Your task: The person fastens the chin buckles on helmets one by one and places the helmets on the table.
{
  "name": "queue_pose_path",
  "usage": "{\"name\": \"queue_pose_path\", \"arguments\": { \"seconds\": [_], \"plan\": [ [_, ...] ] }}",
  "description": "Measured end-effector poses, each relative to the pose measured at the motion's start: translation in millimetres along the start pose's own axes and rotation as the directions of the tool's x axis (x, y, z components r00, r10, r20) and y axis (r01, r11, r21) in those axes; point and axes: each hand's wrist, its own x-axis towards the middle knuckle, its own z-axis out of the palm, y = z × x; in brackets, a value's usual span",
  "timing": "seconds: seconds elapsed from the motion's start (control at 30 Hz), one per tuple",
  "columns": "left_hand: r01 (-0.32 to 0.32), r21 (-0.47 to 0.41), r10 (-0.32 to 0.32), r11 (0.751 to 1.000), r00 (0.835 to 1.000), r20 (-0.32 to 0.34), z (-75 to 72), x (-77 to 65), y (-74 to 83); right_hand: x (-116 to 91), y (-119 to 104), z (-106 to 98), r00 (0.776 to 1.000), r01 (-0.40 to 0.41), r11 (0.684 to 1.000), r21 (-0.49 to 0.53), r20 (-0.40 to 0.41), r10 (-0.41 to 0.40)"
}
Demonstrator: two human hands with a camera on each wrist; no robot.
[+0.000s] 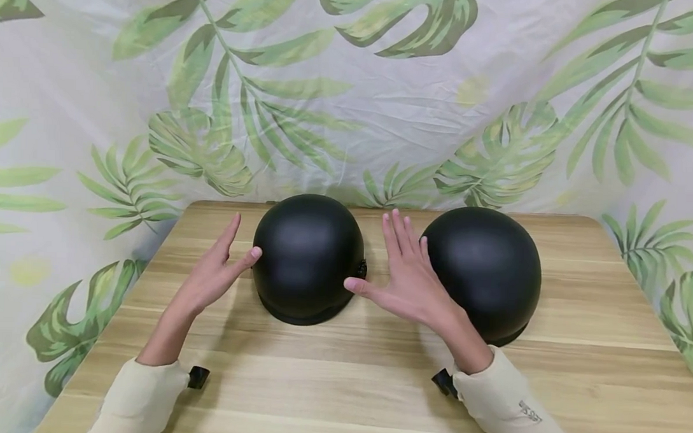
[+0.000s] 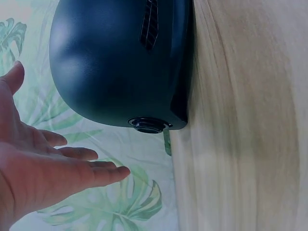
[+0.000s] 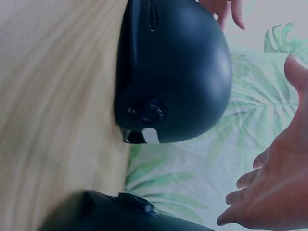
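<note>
One black helmet (image 1: 307,260) stands dome up on the table, in the gap between the two hands. Its rim faces down on the wood, a stance that probably keeps it from rocking. Low on its side, close to the rim, sits a round knob (image 3: 150,110), seen from the right wrist.

The left hand (image 1: 209,278) and right hand (image 1: 410,282) flank this helmet, fingers straight and thumbs spread. Neither grasps anything: the wrist views show space between each palm and the shell. Set on opposite sides like this, they seem placed to span its width, the wide thumbs suiting so round a form.

A second helmet (image 1: 488,272) also rests dome up, to the right; the right forearm passes in front of part of it. Beneath everything lies the wooden table (image 1: 317,387). Behind its far edge hangs a leaf-printed cloth (image 1: 395,129), likely a plain backdrop.
</note>
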Motion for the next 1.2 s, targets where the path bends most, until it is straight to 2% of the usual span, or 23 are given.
{"name": "queue_pose_path", "arguments": {
  "seconds": [0.13,0.4,0.6,0.83,1.2],
  "plan": [
    [-0.026,-0.069,0.026,0.997,1.0,-0.003,3.8,5.5,-5.3,6.3,2.0,10.0,1.0,-0.014,0.999,0.035,0.021,0.014],
    [-0.02,-0.114,0.022,0.993,1.0,0.013,9.0,11.5,-10.7,15.8,1.1,25.0,0.998,-0.041,0.994,0.103,0.042,0.036],
    [-0.02,-0.129,0.022,0.992,1.0,0.017,11.5,13.8,-10.6,20.3,-2.0,31.5,0.997,-0.052,0.986,0.158,0.064,0.042],
    [-0.047,-0.128,0.049,0.991,0.999,0.012,13.2,14.9,-12.5,26.5,-2.3,39.6,0.995,-0.033,0.98,0.197,0.102,0.013],
    [-0.045,-0.156,0.05,0.987,0.998,0.028,14.7,19.1,-18.6,37.9,-9.3,53.2,0.995,-0.028,0.955,0.297,0.102,-0.003]
  ]
}}
